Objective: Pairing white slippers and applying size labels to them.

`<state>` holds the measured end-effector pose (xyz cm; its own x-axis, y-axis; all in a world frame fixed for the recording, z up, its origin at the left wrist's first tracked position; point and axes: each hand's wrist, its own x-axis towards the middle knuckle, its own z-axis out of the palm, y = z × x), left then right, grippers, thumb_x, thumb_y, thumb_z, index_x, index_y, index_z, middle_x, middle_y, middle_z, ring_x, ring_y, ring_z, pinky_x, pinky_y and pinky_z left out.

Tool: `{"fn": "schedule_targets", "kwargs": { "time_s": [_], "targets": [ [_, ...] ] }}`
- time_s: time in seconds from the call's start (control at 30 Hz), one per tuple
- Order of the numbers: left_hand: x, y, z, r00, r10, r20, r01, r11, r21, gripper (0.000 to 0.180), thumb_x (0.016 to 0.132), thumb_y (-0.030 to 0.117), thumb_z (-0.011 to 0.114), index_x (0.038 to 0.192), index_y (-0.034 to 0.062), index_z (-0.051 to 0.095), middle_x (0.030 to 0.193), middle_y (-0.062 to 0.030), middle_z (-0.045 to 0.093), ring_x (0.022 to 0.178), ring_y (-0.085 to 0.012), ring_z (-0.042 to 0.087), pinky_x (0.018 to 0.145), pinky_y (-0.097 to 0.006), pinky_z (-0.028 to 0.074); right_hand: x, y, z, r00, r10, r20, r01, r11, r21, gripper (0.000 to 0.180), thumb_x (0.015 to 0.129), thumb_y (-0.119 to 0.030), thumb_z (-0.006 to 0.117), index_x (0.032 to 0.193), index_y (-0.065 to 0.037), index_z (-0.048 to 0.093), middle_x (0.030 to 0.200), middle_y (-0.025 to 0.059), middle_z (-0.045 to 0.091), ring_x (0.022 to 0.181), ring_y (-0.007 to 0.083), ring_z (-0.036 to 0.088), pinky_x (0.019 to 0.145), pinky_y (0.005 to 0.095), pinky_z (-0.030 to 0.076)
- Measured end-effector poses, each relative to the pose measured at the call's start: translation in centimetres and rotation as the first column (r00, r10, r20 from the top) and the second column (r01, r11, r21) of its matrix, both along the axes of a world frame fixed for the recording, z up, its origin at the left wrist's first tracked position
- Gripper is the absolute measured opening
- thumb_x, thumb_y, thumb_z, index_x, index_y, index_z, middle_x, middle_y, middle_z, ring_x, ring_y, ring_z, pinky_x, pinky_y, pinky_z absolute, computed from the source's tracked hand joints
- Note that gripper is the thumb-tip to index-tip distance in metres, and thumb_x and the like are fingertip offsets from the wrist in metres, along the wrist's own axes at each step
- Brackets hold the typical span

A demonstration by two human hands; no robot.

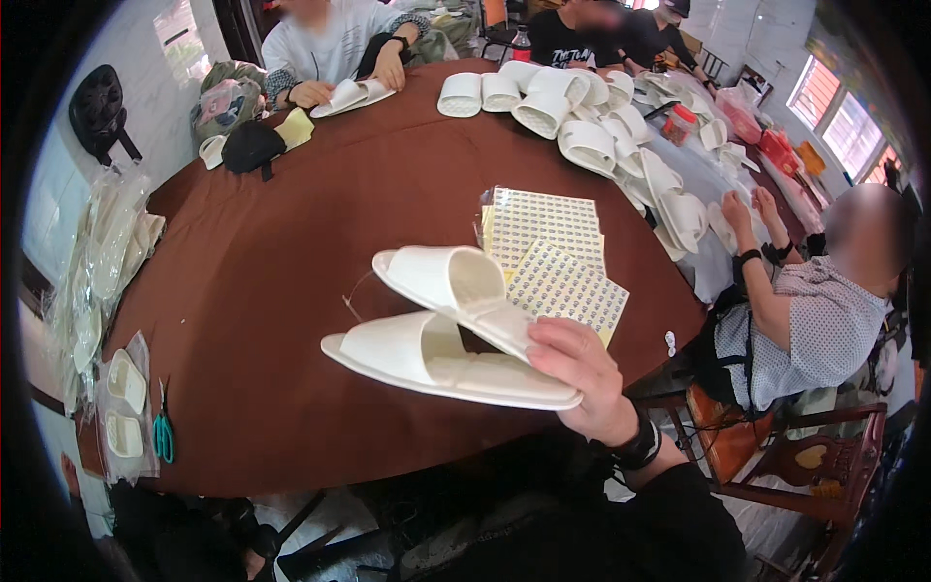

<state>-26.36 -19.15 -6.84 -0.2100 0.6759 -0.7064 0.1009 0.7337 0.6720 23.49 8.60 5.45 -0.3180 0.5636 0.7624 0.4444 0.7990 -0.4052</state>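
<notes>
Holding both slippers (386, 347) by the heels in the right fingers (574, 351), over the surface (242, 320) near the sheets (569, 291), with left hand out of view. Might splay or drop from too loose a pinch.

I see the right arm (669, 468) extended forward and angled leftward, its wrist (609, 425) in line behind the right hand (580, 380), whose fingers (561, 349) lie close together, bent in a grip, the thumb hidden.
</notes>
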Motion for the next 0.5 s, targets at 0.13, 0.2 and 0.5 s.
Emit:
{"fn": "schedule_targets", "kwargs": {
  "time_s": [0.13,0.2,0.5],
  "targets": [
    [0.8,0.7,-0.2,1.000,-0.021,0.002,0.021,1.000,0.013,0.013,0.093,0.006,0.048,0.094,-0.0016,0.059,0.083,-0.0108,0.065,0.073,-0.0187,0.063,0.067,-0.030,0.052,2.5,1.4,2.2,0.996,-0.063,-0.068,0.070,0.991,0.113,0.032,0.082,0.004,0.064,0.113,0.001,0.061,0.117,0.0249,0.061,0.104,0.0363,0.062,0.089,0.0398,0.050],
    [1.3,0.4,-0.2,1.000,-0.011,-0.004,0.011,1.000,0.024,0.013,0.093,0.006,0.048,0.093,-0.0016,0.059,0.083,-0.0108,0.065,0.073,-0.0186,0.062,0.067,-0.030,0.052,4.2,2.6,3.6,0.985,-0.158,-0.067,0.168,0.969,0.183,0.034,0.084,0.006,0.060,0.117,0.002,0.059,0.120,0.0237,0.061,0.106,0.0331,0.062,0.089,0.0382,0.049],
    [3.3,-0.9,1.0,1.000,0.005,-0.015,-0.004,0.999,0.050,0.014,0.093,0.005,0.047,0.093,-0.0017,0.059,0.082,-0.0106,0.065,0.072,-0.0183,0.062,0.066,-0.029,0.052,12.2,17.9,9.4,0.734,-0.679,-0.012,0.626,0.670,0.400,0.052,0.080,-0.007,0.073,0.128,-0.001,0.054,0.121,0.0176,0.060,0.115,0.0304,0.056,0.098,0.0405,0.043]
  ]
}}
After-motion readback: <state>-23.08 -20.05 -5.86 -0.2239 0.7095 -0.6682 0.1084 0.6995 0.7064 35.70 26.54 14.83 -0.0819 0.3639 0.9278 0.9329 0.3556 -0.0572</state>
